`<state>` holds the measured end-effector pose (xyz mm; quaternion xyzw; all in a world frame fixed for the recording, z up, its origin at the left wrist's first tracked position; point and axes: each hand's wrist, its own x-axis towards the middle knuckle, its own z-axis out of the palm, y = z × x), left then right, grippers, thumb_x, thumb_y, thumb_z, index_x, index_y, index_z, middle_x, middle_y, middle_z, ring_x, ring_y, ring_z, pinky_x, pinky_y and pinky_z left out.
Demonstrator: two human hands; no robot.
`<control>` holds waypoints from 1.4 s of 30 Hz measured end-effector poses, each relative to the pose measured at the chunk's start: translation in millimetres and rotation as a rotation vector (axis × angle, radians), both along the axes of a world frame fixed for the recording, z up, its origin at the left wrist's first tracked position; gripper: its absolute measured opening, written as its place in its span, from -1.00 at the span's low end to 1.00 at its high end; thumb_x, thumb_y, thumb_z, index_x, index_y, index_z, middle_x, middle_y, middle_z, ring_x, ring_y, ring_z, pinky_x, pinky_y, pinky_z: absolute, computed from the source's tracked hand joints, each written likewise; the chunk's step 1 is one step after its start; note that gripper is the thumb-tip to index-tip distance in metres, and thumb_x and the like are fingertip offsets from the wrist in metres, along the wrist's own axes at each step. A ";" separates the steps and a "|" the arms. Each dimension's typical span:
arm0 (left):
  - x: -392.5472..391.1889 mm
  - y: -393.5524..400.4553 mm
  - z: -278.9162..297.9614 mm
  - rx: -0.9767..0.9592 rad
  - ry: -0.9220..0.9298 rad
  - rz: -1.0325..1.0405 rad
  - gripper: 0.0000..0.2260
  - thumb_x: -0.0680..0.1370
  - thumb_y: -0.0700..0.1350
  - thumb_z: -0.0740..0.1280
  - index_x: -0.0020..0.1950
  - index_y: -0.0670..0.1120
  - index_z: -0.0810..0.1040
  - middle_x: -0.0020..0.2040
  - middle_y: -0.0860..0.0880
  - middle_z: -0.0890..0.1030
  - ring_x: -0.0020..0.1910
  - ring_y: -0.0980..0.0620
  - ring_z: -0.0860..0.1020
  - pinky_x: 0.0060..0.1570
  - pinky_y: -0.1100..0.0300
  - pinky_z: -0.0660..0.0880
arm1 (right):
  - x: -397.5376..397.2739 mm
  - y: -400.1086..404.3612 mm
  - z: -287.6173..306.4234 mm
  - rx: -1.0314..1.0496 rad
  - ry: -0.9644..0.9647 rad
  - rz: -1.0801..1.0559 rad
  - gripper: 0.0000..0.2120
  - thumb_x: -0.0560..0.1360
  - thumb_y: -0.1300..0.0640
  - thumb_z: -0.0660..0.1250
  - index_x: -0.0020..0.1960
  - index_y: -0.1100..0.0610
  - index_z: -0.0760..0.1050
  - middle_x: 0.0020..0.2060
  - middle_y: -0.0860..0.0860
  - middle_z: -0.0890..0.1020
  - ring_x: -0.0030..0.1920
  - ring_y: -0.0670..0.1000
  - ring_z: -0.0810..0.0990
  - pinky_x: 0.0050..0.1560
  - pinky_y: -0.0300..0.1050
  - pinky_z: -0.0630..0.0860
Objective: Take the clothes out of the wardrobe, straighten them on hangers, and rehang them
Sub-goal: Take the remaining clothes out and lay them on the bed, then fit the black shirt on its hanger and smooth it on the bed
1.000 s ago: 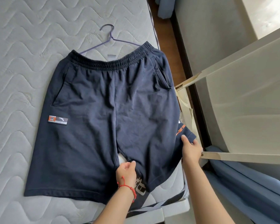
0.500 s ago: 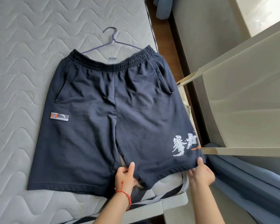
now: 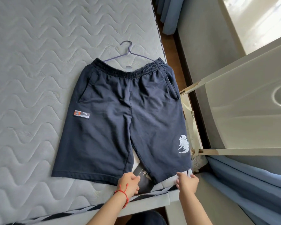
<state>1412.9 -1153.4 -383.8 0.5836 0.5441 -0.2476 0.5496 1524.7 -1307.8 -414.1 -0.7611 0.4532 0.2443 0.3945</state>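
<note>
Count: one pair of navy shorts (image 3: pixel 120 120), one wire hanger (image 3: pixel 128 52), two hands. The shorts lie flat, front side up, on the quilted grey mattress (image 3: pixel 31 78), waistband away from the person and both leg hems toward the near edge of the bed. Elastic waistband gathered; a slit pocket shows at each side. One small rectangular patch (image 3: pixel 81 114) with an orange section on the leg lying to the person's left; one white brush-style print (image 3: pixel 183 144) low on the other leg, close to the bed's right edge. Cloth mildly creased across the upper legs. The hanger is thin and purple-blue; its hook and shoulders stick out beyond the waistband, the rest is hidden by the shorts. Left hand (image 3: pixel 128 184), red cord bracelet (image 3: pixel 122 194) at the wrist, has its fingers curled on the hem at the inner leg. Right hand (image 3: pixel 186 181) pinches the hem corner of the printed leg at the mattress edge. To the right, a cream wardrobe door (image 3: pixel 250 111) stands open beside the bed, blue curtains (image 3: pixel 250 184) below it.
</note>
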 end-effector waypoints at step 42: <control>-643.7 27.4 165.5 0.091 0.094 1.829 -0.83 0.55 -0.06 0.26 -0.14 -0.14 0.53 -0.18 -0.15 0.61 -0.20 -0.08 0.57 -0.25 0.15 0.46 | -412.6 408.5 201.6 0.158 0.343 2.068 -0.72 0.51 0.38 0.17 -0.35 0.18 0.39 -0.60 0.04 0.39 -0.68 -0.08 0.31 -0.64 -0.39 0.15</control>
